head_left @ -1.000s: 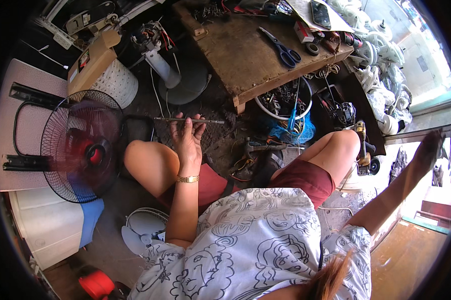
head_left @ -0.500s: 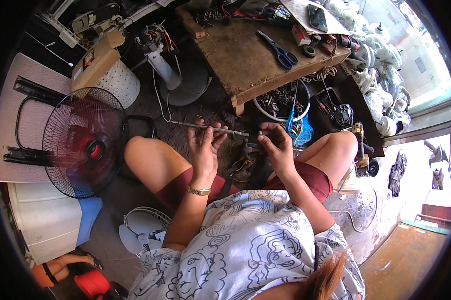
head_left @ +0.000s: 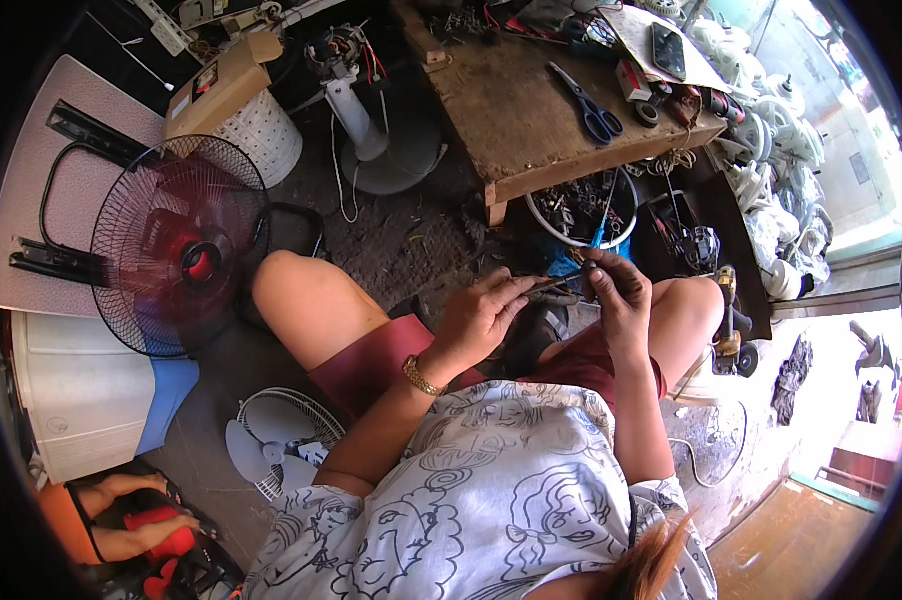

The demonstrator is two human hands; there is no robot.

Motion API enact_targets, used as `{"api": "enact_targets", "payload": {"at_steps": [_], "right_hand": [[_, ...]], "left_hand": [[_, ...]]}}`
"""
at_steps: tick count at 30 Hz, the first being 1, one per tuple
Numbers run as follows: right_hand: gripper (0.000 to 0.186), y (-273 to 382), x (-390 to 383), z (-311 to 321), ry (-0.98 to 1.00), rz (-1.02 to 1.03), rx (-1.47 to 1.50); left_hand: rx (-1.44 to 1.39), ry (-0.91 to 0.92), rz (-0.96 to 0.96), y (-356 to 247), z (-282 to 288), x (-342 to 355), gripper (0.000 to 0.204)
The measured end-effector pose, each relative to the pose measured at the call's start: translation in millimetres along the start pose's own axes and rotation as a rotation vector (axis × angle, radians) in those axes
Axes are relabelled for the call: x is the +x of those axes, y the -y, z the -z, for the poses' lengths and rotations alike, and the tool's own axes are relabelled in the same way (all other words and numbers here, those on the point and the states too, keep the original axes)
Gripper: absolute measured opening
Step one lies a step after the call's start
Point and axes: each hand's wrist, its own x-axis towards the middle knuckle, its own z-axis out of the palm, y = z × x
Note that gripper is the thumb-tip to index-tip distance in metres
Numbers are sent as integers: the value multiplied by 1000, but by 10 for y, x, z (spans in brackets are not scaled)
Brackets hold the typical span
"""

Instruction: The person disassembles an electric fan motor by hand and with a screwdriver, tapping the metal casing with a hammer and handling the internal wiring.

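Observation:
In front of my knees, my left hand (head_left: 481, 318) is closed, its fingertips pinching a thin metal rod (head_left: 553, 283). Most of the rod is hidden by my fingers. My right hand (head_left: 623, 298) is closed too, with thumb and fingers pinched on a small dark piece (head_left: 589, 267) at the rod's other end. Whether that piece is fitted on the rod or only touching it, I cannot tell. Just behind my right hand a blue-handled screwdriver (head_left: 599, 235) leans in a round white-rimmed container (head_left: 561, 238) of metal parts.
Ahead stands a low wooden table (head_left: 531, 120) with scissors (head_left: 593, 115) and a phone (head_left: 669, 52). A fan (head_left: 191, 262) is at my left, a fan stand (head_left: 356, 120) beyond it. Near my right knee is a yellow power tool (head_left: 726, 300). Another person's arms (head_left: 136, 520) show at lower left.
Both hands have moved right, and my left hand has turned over on the rod, now palm down. My right hand has met the rod's end. The view has shifted slightly.

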Motion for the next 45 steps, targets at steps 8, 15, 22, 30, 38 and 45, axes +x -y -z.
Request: {"api": "enact_targets", "payload": {"at_steps": [8, 15, 22, 30, 38, 45], "right_hand": [[22, 54, -56, 111, 86, -26, -139], [24, -52, -33, 164, 87, -109, 30], [20, -162, 19, 130, 102, -229, 284], [20, -277, -69, -151, 84, -314, 75], [16, -675, 22, -406, 36, -229, 180], [22, -1085, 446, -227, -243, -331, 481]], "left_hand": [[-32, 25, -17, -31, -29, 11, 25], [-22, -16, -44, -4, -31, 24, 22], [60, -15, -46, 55, -12, 1, 20], [334, 54, -195, 23, 155, 147, 21], [52, -39, 37, 109, -21, 221, 45], [-596, 20, 380, 1265, -418, 528, 43]]}}
